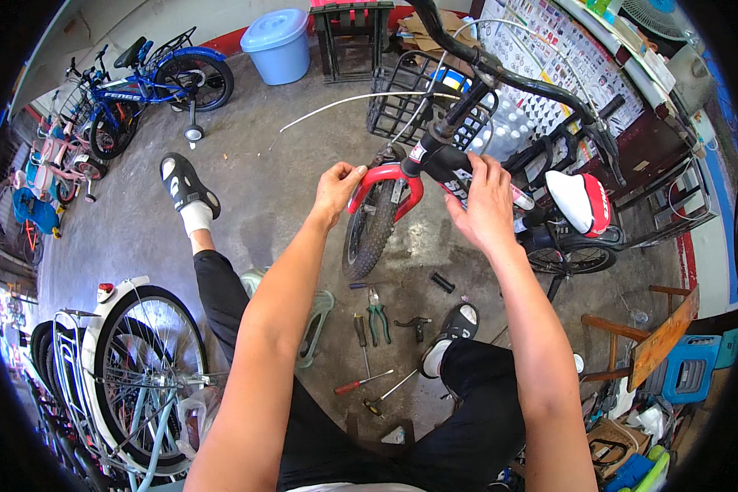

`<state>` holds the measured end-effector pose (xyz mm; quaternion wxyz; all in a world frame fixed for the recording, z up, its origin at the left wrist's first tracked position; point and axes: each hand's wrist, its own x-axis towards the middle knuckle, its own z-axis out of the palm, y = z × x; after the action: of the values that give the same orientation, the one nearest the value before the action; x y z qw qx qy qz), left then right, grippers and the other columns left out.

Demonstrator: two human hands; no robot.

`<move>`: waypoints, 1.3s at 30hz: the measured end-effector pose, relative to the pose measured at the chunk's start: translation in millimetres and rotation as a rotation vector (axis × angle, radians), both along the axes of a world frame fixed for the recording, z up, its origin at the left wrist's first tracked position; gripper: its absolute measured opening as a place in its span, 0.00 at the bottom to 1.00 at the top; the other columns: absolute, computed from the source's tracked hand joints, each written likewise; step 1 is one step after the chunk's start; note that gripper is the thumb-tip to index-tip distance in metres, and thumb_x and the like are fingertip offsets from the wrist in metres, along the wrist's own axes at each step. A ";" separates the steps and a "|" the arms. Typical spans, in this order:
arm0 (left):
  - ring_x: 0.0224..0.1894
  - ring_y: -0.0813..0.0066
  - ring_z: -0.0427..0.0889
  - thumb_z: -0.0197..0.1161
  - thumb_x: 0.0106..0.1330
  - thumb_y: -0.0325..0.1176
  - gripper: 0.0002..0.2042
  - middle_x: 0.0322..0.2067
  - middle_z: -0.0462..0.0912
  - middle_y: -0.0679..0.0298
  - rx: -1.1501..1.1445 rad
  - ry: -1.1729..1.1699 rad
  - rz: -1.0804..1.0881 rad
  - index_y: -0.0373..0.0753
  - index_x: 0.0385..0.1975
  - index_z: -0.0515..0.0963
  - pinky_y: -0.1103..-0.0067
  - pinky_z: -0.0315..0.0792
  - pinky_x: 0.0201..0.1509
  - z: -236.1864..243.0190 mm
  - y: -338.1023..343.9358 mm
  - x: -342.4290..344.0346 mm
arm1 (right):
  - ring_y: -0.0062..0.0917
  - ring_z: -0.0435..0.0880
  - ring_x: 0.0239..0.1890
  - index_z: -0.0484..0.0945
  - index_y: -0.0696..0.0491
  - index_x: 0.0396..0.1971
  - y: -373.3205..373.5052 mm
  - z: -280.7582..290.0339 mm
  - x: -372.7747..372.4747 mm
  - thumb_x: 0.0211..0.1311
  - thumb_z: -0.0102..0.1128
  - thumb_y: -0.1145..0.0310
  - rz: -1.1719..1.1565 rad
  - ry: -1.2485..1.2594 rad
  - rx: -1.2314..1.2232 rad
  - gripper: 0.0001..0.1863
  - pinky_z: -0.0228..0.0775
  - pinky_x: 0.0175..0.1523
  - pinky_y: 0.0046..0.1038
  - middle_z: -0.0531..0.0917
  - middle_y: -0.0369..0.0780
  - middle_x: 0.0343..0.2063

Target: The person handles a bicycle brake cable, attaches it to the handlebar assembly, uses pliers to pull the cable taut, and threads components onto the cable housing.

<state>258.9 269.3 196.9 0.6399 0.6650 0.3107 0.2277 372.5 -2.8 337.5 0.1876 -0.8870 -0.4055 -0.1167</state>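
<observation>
In front of me stands a small bicycle with a red front fork, a knobby front wheel and a black frame tube. My left hand is closed at the left side of the fork, thumb and fingers pinched against it. My right hand is wrapped over the frame tube behind the head tube, its palm side hidden. Loose cables arc out from the black handlebar. The white and red saddle is right of my right hand.
Pliers, screwdrivers, a brake lever and a black grip lie on the floor between my feet. A white-fendered bicycle is at left, a blue bicycle far left, a wooden stool at right.
</observation>
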 end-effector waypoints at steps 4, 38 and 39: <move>0.37 0.73 0.75 0.72 0.70 0.43 0.13 0.30 0.81 0.70 0.590 0.061 0.046 0.39 0.34 0.82 0.72 0.70 0.44 30.3 23.2 -14.8 | 0.52 0.69 0.66 0.62 0.57 0.71 3.5 1.5 3.3 0.54 0.76 0.64 0.000 -0.008 0.013 0.45 0.63 0.73 0.49 0.68 0.53 0.65; 0.39 0.55 0.83 0.71 0.67 0.41 0.14 0.33 0.82 0.55 1.071 0.084 -0.029 0.36 0.36 0.80 0.64 0.76 0.44 67.7 26.7 -25.7 | 0.51 0.69 0.66 0.62 0.57 0.70 3.2 -0.4 3.7 0.54 0.76 0.64 0.010 -0.016 0.020 0.45 0.63 0.72 0.48 0.69 0.52 0.65; 0.40 0.55 0.82 0.73 0.65 0.43 0.15 0.34 0.80 0.56 1.211 0.088 -0.044 0.37 0.35 0.80 0.63 0.75 0.44 82.1 21.8 -22.2 | 0.51 0.69 0.66 0.62 0.57 0.70 1.7 -3.4 5.4 0.54 0.76 0.63 0.003 -0.035 0.029 0.45 0.63 0.72 0.48 0.69 0.51 0.65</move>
<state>236.7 291.1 279.0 0.1391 0.9258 0.1384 0.3231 377.9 -1.1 334.1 0.1936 -0.8813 -0.4083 -0.1380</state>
